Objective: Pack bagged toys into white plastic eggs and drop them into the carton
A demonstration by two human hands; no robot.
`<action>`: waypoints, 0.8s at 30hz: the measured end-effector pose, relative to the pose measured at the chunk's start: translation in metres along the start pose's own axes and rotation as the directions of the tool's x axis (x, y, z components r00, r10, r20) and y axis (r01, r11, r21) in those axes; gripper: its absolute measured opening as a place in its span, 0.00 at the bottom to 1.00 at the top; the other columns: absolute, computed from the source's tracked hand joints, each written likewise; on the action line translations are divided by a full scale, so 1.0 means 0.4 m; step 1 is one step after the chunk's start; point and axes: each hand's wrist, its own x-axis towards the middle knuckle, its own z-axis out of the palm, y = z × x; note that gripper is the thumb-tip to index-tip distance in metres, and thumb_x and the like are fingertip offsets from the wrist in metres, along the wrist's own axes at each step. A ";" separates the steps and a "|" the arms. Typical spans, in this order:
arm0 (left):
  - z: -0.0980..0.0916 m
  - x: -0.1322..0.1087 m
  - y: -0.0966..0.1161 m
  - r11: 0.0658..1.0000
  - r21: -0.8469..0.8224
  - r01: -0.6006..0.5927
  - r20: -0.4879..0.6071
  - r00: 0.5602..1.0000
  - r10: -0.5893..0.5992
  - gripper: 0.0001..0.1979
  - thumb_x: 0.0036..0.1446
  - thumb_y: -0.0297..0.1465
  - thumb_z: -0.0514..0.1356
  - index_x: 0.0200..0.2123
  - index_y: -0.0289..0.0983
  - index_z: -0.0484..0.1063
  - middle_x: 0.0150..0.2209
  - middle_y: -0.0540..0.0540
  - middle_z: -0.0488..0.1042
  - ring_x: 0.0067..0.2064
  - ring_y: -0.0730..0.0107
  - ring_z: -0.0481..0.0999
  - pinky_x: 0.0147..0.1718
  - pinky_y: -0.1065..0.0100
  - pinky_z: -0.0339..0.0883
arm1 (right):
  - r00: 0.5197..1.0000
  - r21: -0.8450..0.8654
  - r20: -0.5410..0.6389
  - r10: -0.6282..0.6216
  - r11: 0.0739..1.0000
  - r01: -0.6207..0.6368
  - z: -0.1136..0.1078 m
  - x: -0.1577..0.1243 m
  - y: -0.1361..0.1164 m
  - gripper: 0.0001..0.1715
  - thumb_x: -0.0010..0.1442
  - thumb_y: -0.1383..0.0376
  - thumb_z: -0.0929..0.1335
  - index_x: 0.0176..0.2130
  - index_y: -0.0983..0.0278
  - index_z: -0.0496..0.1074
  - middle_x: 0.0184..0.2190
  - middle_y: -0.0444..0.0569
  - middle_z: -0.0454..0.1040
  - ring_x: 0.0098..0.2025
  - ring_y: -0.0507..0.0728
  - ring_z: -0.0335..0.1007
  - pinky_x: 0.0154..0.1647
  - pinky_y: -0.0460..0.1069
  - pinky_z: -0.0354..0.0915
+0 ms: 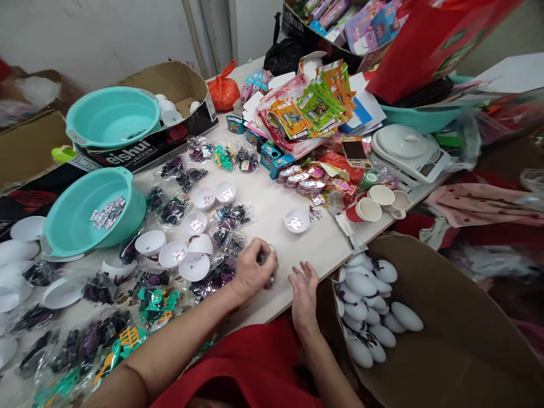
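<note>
My left hand (254,265) is closed around a small white capsule half with a dark toy packet in it, just above the white table's (272,212) near edge. My right hand (303,288) hovers beside it with fingers loosely spread and nothing in it. Several open white capsule halves (194,266) lie to the left of my left hand, some with small paper slips inside. One more capsule half (296,220) sits alone further back. Clear packets of dark plastic toys (229,240) lie among them.
Two teal basins (91,212) (113,116) stand at left, the nearer one holding paper slips. A cardboard box (446,317) at right holds several closed white eggs (369,306). Colourful packets (317,105), cups (369,208) and a white scale (406,147) crowd the back.
</note>
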 end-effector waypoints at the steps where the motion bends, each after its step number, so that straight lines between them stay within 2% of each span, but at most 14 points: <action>1: 0.003 0.025 -0.029 0.998 0.036 0.056 0.000 0.998 -0.056 0.04 0.53 0.29 0.56 0.28 0.39 0.62 0.25 0.53 0.66 0.27 0.74 0.67 0.32 0.71 0.63 | 0.996 -0.090 0.028 -0.085 0.992 0.087 0.002 0.023 0.018 0.46 0.54 0.46 0.68 0.63 0.57 0.48 0.66 0.56 0.48 0.65 0.64 0.50 0.61 0.62 0.58; 2: 0.011 0.044 -0.060 0.992 0.071 0.105 0.019 0.994 -0.107 0.04 0.52 0.30 0.56 0.28 0.39 0.61 0.25 0.53 0.66 0.28 0.74 0.67 0.33 0.71 0.63 | 0.986 -0.173 0.092 -0.141 0.973 0.155 0.007 0.046 0.036 0.54 0.48 0.50 0.73 0.64 0.58 0.45 0.67 0.57 0.44 0.66 0.65 0.47 0.62 0.62 0.56; 4: 0.033 0.065 -0.119 0.972 0.134 0.191 0.066 0.977 -0.201 0.05 0.50 0.29 0.56 0.26 0.39 0.60 0.25 0.54 0.64 0.29 0.73 0.66 0.35 0.70 0.62 | 0.959 -0.294 0.220 -0.181 0.925 0.242 0.030 0.091 0.068 0.63 0.40 0.57 0.77 0.65 0.61 0.43 0.66 0.60 0.44 0.66 0.67 0.46 0.63 0.62 0.54; 6: 0.056 0.070 -0.162 0.950 0.175 0.258 0.073 0.959 -0.274 0.05 0.50 0.29 0.55 0.26 0.39 0.59 0.24 0.55 0.62 0.28 0.73 0.64 0.36 0.69 0.61 | 0.942 -0.371 0.264 -0.207 0.880 0.297 0.058 0.133 0.083 0.64 0.36 0.61 0.78 0.64 0.63 0.46 0.63 0.61 0.50 0.64 0.67 0.50 0.63 0.61 0.54; 8: 0.070 0.075 -0.182 0.937 0.190 0.293 0.045 0.951 -0.306 0.04 0.50 0.28 0.54 0.26 0.39 0.59 0.23 0.55 0.61 0.28 0.73 0.63 0.35 0.69 0.60 | 0.933 -0.422 0.287 -0.216 0.846 0.326 0.077 0.170 0.078 0.62 0.32 0.62 0.78 0.61 0.65 0.51 0.58 0.59 0.57 0.61 0.67 0.55 0.62 0.60 0.55; 10: 0.072 0.089 -0.180 0.930 0.197 0.310 0.036 0.946 -0.322 0.04 0.49 0.27 0.54 0.26 0.38 0.59 0.23 0.55 0.61 0.27 0.73 0.63 0.34 0.69 0.60 | 0.925 -0.445 0.346 -0.158 0.840 0.310 0.081 0.196 0.055 0.61 0.28 0.60 0.80 0.57 0.65 0.55 0.53 0.57 0.62 0.56 0.67 0.61 0.58 0.60 0.60; 12: 0.064 0.112 -0.161 0.931 0.195 0.308 0.063 0.944 -0.325 0.04 0.48 0.27 0.55 0.25 0.38 0.60 0.23 0.55 0.62 0.27 0.73 0.64 0.32 0.70 0.59 | 0.895 -0.441 0.441 -0.068 0.852 0.282 0.074 0.208 0.023 0.60 0.26 0.58 0.80 0.55 0.66 0.57 0.50 0.55 0.65 0.52 0.66 0.64 0.53 0.60 0.63; 15: 0.045 0.146 -0.118 0.940 0.174 0.295 0.144 0.936 -0.321 0.03 0.45 0.27 0.57 0.26 0.38 0.64 0.23 0.55 0.65 0.27 0.73 0.65 0.30 0.71 0.59 | 0.819 -0.305 0.573 -0.042 0.916 0.261 0.070 0.197 -0.029 0.63 0.25 0.59 0.81 0.57 0.63 0.55 0.50 0.54 0.67 0.52 0.65 0.65 0.54 0.60 0.62; 16: 0.039 0.154 -0.104 0.945 0.163 0.283 0.169 0.936 -0.309 0.03 0.45 0.27 0.57 0.27 0.38 0.65 0.24 0.55 0.67 0.27 0.73 0.66 0.30 0.71 0.60 | 0.808 -0.249 0.587 -0.053 0.937 0.243 0.074 0.189 -0.046 0.63 0.26 0.60 0.81 0.57 0.63 0.55 0.51 0.54 0.67 0.53 0.64 0.65 0.55 0.59 0.62; 18: 0.026 0.161 -0.083 0.969 0.139 0.203 0.200 0.953 -0.228 0.02 0.47 0.27 0.57 0.28 0.38 0.65 0.26 0.54 0.68 0.28 0.73 0.66 0.31 0.71 0.60 | 0.820 -0.174 0.568 -0.073 0.963 0.206 0.091 0.174 -0.075 0.57 0.29 0.61 0.81 0.55 0.62 0.57 0.50 0.52 0.69 0.51 0.62 0.67 0.54 0.57 0.62; 21: 0.006 0.154 -0.069 0.992 0.117 -0.051 0.163 0.986 0.032 0.01 0.51 0.28 0.54 0.29 0.39 0.65 0.27 0.51 0.69 0.29 0.72 0.67 0.33 0.69 0.62 | 0.847 -0.148 0.525 -0.090 0.970 0.195 0.118 0.164 -0.108 0.51 0.31 0.65 0.79 0.52 0.62 0.58 0.46 0.49 0.70 0.48 0.60 0.68 0.51 0.56 0.64; 24: -0.016 0.129 -0.061 0.946 0.126 -0.298 0.148 0.949 0.279 0.05 0.55 0.30 0.52 0.29 0.38 0.66 0.28 0.47 0.71 0.32 0.69 0.68 0.36 0.66 0.64 | 0.809 -0.118 0.575 -0.119 0.967 0.226 0.133 0.157 -0.125 0.50 0.32 0.69 0.78 0.53 0.62 0.60 0.47 0.48 0.69 0.49 0.60 0.67 0.52 0.56 0.64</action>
